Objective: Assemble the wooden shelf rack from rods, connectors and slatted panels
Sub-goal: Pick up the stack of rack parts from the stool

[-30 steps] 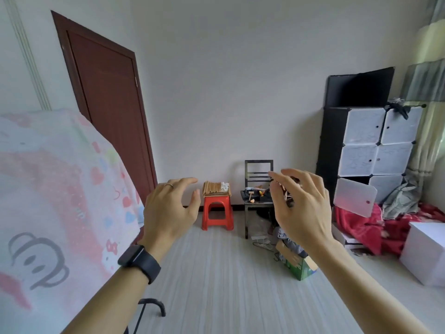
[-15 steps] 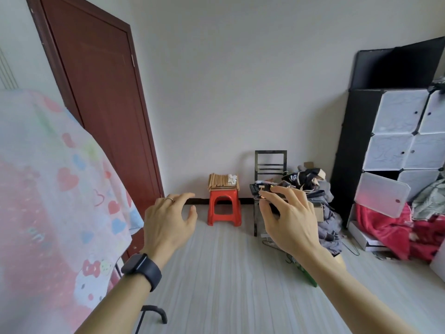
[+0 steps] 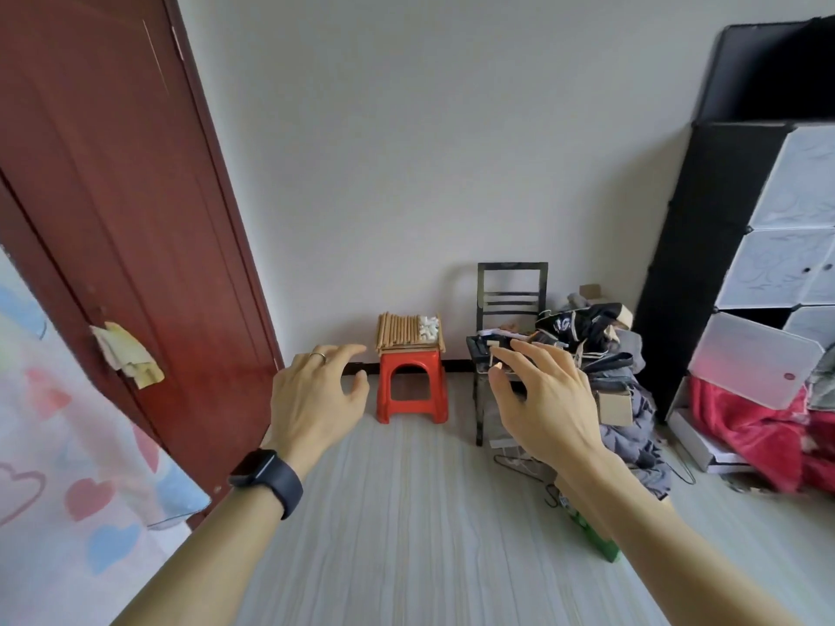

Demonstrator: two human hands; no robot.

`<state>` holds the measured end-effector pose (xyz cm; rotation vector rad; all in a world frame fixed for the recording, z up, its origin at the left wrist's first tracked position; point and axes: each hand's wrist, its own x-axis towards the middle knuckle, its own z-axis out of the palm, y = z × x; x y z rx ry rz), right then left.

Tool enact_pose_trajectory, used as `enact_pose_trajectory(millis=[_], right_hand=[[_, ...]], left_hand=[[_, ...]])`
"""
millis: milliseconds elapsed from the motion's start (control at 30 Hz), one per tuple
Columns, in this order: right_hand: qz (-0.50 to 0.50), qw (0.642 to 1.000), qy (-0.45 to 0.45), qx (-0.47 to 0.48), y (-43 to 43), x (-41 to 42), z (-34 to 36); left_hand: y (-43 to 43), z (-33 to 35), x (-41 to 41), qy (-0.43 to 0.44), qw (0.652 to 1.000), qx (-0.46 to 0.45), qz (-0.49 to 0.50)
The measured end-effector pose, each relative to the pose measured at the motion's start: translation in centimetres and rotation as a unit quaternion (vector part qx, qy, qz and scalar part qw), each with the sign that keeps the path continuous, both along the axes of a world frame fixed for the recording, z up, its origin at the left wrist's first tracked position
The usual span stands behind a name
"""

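Observation:
A row of wooden rods (image 3: 400, 334) lies on top of a red plastic stool (image 3: 410, 385) against the far wall, with a small heap of white connectors (image 3: 428, 329) beside them and flat wooden panels stacked under them. My left hand (image 3: 318, 395) and my right hand (image 3: 544, 397) are both stretched out in front of me in mid-air, fingers spread and loosely bent, holding nothing. The stool sits far beyond them, seen between the two hands.
A dark red door (image 3: 113, 219) stands at the left. Right of the stool is a black chair (image 3: 510, 309) loaded with clutter, then a clothes pile (image 3: 619, 377), a black-and-white cube cabinet (image 3: 768, 246) and red fabric (image 3: 745, 426). A patterned cloth (image 3: 68, 445) fills the near left.
The view has moved forward and swung left: the stool and door look bigger and the cabinet has slid right. Both hands stay raised and empty.

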<state>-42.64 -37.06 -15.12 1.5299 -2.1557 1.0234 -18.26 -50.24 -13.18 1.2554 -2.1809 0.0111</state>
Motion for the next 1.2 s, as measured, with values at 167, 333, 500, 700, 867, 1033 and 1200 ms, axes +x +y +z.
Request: enact_pose_trajectory(millis=[167, 333, 500, 700, 867, 1033, 1200], right_hand=[[0.000, 0.998, -0.046, 0.030, -8.9, -5.8, -2.1], [0.012, 0.994, -0.104, 0.040, -16.6, -12.3, -3.7], [0.019, 0.987, -0.133, 0.084, -24.1, -17.8, -5.7], [0.022, 0.978, -0.156, 0.136, -34.2, -22.2, -9.1], [0.018, 0.967, -0.166, 0.190, -43.9, -24.9, -12.0], [-0.005, 0.956, -0.185, 0.228, -52.9, -27.3, -13.6], [-0.018, 0.939, -0.245, 0.239, -61.1, -29.7, -14.8]], left_hand=[[-9.1, -2.0, -6.0, -0.006, 1.000, 0.012, -0.002], [-17.1, -3.7, -12.2, 0.000, 0.999, 0.051, 0.005], [-24.8, -6.5, -16.7, -0.001, 0.996, 0.092, 0.013], [-35.1, -11.6, -20.8, -0.017, 0.990, 0.142, 0.009], [-45.7, -14.9, -24.0, -0.019, 0.983, 0.182, -0.002], [-55.8, -16.3, -27.3, -0.039, 0.974, 0.221, -0.013], [-64.8, -17.9, -30.6, -0.043, 0.962, 0.270, -0.025]])
